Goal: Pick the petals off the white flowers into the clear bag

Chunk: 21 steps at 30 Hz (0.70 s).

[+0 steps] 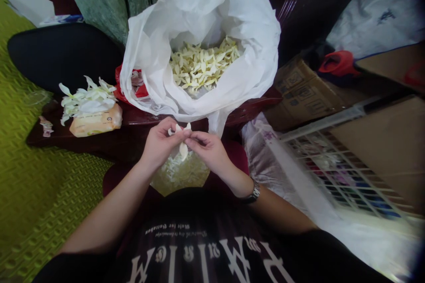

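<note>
Close in front of my body, both hands meet at a small cream-white flower (183, 150) with pointed petals. My left hand (160, 139) pinches it between thumb and fingers. The fingertips of my right hand (210, 150) are closed at its other side; a tiny piece may be between them, too small to make out. Below the hands, on my lap, lies a clear bag (179, 172) of pale pieces. Just beyond stands a large white plastic bag (259, 66), its mouth wide open around a heap of cream flowers (206, 66).
At the left, white flowers (88, 95) lie over a tissue pack (96, 121) on a dark red wooden bench (139, 119). A black chair seat (66, 55) is behind them. Cardboard boxes (305, 93) and a white wire rack (345, 172) stand on the right.
</note>
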### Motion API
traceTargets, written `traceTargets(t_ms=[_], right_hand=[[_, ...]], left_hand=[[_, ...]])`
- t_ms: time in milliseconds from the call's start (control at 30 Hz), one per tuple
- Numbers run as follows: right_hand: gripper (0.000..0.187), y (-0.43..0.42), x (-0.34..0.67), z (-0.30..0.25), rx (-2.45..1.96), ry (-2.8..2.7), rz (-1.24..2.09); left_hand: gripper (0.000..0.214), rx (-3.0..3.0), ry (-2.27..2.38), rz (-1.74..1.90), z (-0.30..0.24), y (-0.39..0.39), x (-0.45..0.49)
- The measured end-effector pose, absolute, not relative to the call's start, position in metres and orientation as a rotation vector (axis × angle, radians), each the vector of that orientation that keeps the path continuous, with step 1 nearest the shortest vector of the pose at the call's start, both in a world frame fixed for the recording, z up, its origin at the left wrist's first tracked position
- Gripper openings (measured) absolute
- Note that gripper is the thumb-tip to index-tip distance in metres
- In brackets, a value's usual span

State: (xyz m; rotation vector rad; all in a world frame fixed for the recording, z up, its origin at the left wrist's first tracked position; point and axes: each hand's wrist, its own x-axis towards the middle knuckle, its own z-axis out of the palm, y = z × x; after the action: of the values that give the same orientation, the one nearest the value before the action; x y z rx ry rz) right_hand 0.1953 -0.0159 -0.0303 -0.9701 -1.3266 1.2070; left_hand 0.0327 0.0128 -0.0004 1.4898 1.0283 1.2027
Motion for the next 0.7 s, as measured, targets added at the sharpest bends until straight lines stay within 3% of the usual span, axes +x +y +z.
traceTargets(t_ms=[333, 700], right_hand=[[0.029, -0.01, 0.198, -0.032, -0.968, -1.045, 1.316], [0.033, -0.012, 0.203, -0.028, -1.017, -1.163, 1.204]], left_hand=[[0.033, 1.291, 1.105, 1.084, 0.001, 0.011, 0.031], [0.031, 1.324, 1.111, 1.028, 0.007, 0.013, 0.024]])
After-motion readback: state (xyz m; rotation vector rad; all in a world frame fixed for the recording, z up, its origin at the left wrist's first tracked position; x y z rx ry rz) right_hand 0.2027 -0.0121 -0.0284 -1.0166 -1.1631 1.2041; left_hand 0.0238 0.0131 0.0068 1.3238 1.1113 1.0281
